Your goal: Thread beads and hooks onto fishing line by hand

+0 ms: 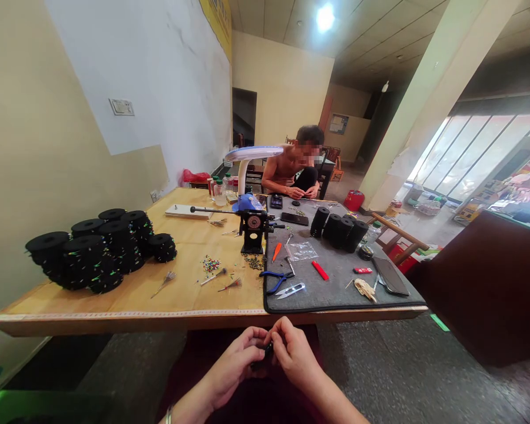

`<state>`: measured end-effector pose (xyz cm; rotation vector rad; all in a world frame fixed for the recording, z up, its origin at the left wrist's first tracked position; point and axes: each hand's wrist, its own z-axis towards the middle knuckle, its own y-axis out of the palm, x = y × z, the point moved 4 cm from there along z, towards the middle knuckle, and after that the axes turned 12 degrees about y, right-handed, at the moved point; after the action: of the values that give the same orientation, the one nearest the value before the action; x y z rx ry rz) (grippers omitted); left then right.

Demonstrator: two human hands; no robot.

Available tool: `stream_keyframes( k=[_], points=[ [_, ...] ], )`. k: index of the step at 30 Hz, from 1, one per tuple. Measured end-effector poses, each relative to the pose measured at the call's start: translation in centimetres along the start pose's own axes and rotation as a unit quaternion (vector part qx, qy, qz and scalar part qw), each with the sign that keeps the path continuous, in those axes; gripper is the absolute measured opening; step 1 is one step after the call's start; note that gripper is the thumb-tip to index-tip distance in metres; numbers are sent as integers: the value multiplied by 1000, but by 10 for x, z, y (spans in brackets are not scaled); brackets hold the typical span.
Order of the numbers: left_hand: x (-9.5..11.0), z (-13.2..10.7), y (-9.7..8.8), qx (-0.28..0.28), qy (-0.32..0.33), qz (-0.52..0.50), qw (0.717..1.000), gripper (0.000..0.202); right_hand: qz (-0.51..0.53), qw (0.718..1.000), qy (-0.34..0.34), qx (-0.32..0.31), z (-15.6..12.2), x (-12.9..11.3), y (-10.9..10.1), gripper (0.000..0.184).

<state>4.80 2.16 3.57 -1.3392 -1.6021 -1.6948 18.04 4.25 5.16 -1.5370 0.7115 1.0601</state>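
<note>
- Small black piece, pinched in the left hand.
- Right hand, fingers pinched together beside that grip, on what I can't tell.
- Seemingly fine fingerwork; next needs steadiness.

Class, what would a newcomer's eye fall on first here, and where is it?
Probably the black rolls dotted with bright specks, clustered at the left of the table. Then the black device mid-table, beside the grey mat. Before the near edge, the left hand and right hand meet at a small dark object.
</note>
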Motion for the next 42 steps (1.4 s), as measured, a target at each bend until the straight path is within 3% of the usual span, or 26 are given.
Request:
stream_keyframes(
  k=[8,15,28,34,42],
  points=[
    [-9,2,1,-2,25,-24,999,22,-53,998,-21,27,-2,-10,2,14],
    [-8,0,5,6,44,-1,999,14,-50,998,-36,33,-1,-2,7,12],
    [-15,-1,-9,38,88,41,995,21,-23,999,-15,23,-1,-3,7,17],
    [-6,-3,-8,10,135,87,987,21,71,996,44,21,4,6,3,26],
    [8,-10,-10,11,171,116,978,23,64,995,28,77,14,18,-11,30]
  ],
)
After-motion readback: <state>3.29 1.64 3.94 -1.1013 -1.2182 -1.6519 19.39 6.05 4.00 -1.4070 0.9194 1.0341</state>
